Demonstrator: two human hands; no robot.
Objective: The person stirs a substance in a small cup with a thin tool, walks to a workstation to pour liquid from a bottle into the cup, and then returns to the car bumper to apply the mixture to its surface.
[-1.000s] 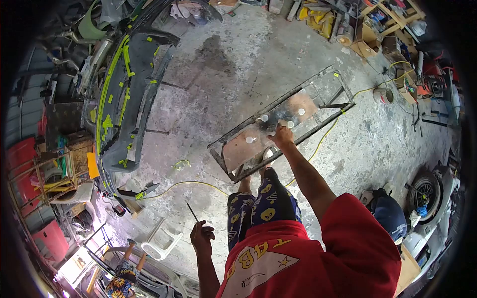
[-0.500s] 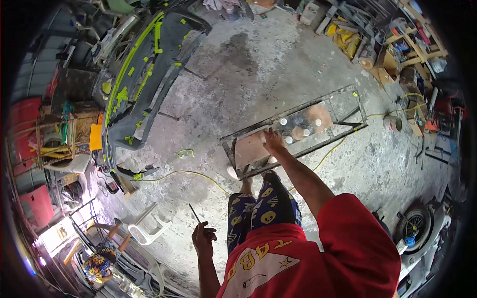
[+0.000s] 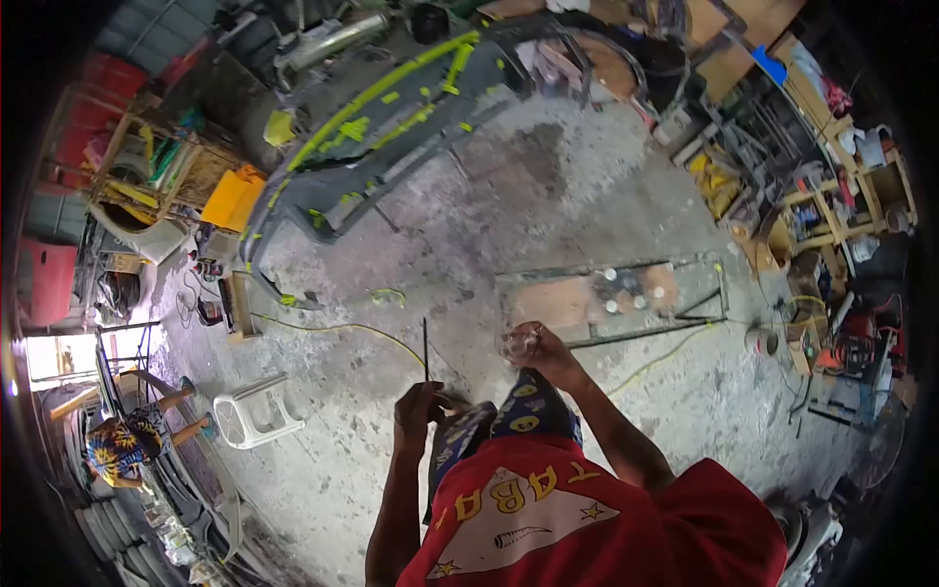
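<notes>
Here, the left hand [image 3: 421, 403] pinches a thin rod [image 3: 425, 347] upright while the right hand [image 3: 544, 350] grips a small clear container [image 3: 518, 343] just beside it; keeping both steady and close seems advisable.

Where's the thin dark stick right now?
In the head view, left of centre: the thin dark stick stands upright in the left hand, beside the right hand holding a small clear container.

We see the stained concrete floor [image 3: 469, 225] carrying a metal frame [image 3: 611, 298], white plastic stool [image 3: 256, 409] and yellow cable [image 3: 337, 328].
</notes>
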